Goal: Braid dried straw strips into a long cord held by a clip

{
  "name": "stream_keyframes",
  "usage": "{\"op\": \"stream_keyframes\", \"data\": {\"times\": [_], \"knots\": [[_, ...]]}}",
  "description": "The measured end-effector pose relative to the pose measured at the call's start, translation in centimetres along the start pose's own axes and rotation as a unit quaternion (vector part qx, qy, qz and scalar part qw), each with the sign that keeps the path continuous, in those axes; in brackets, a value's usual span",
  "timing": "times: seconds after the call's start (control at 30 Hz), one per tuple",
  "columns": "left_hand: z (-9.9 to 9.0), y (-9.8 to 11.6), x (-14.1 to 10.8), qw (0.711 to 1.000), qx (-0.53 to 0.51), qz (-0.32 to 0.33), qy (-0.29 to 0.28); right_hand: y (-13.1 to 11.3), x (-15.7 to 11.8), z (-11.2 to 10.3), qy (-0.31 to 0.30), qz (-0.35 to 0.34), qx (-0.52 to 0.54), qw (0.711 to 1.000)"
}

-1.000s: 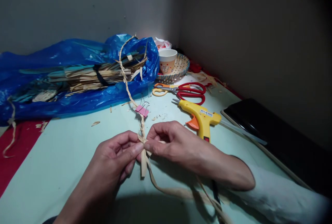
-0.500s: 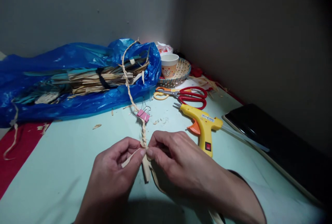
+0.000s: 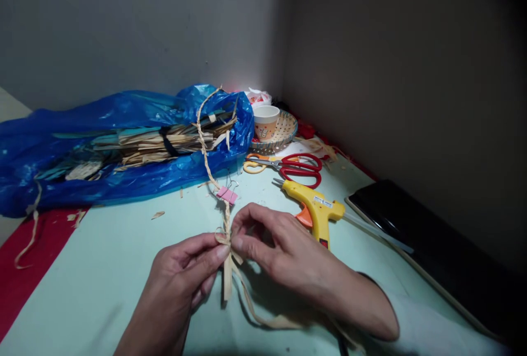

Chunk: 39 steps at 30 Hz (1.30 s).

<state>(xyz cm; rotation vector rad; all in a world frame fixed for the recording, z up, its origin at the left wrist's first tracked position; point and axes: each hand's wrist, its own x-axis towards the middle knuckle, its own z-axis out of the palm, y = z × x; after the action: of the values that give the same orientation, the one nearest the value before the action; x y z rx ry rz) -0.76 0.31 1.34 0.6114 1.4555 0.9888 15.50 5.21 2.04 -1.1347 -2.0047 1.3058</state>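
A thin braided straw cord (image 3: 205,153) runs from the blue bag down to my hands, with a pink binder clip (image 3: 227,195) on it. My left hand (image 3: 187,271) pinches the braid's lower end between thumb and forefinger. On the right side of the same spot, my right hand (image 3: 275,240) has thumb and forefinger closed at the braid; what lies between them is too small to make out. Loose flat strips (image 3: 228,282) hang below the fingertips, and a long one curves right under my right wrist. A small loop of strip stands above my left fingertips.
A blue plastic bag (image 3: 140,180) holds bundled straw (image 3: 152,144). Behind the braid are a paper cup (image 3: 265,124) and a woven basket (image 3: 288,131). Red-handled scissors (image 3: 300,169), a yellow glue gun (image 3: 319,207) and a black glossy object (image 3: 415,235) lie rightward.
The view has tilted up slightly. A loop of strip now shows above my left fingertips, the hanging strips have shifted, and a long strip has come into sight below my right hand.
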Motion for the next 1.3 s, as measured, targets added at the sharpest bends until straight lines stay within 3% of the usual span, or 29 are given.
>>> {"op": "stream_keyframes", "data": {"times": [0.23, 0.37, 0.57, 0.77, 0.9, 1.3], "knots": [[-0.1, -0.6, 0.5, 0.994, 0.068, 0.089, -0.001, 0.0, 0.5, 0.7, 0.038, -0.058, -0.016, 0.997], [-0.2, -0.5, 0.5, 0.991, 0.075, 0.108, 0.001, 0.4, 0.8, 0.9, 0.047, -0.065, 0.051, 0.995], [-0.1, -0.5, 0.4, 0.995, 0.07, 0.075, 0.003, 0.7, 0.9, 0.3, -0.004, 0.016, 0.183, 0.983], [0.4, 0.1, -0.1, 1.0, 0.006, 0.021, -0.003, 0.8, 0.8, -0.2, 0.012, 0.017, 0.132, 0.991], [0.4, 0.3, -0.1, 0.999, 0.018, 0.026, -0.006, 0.7, 0.6, -0.2, -0.044, 0.042, 0.107, 0.992], [0.0, -0.1, 0.4, 0.998, 0.054, 0.024, -0.035, 0.1, 0.4, 0.0, -0.043, 0.077, 0.13, 0.988]]}}
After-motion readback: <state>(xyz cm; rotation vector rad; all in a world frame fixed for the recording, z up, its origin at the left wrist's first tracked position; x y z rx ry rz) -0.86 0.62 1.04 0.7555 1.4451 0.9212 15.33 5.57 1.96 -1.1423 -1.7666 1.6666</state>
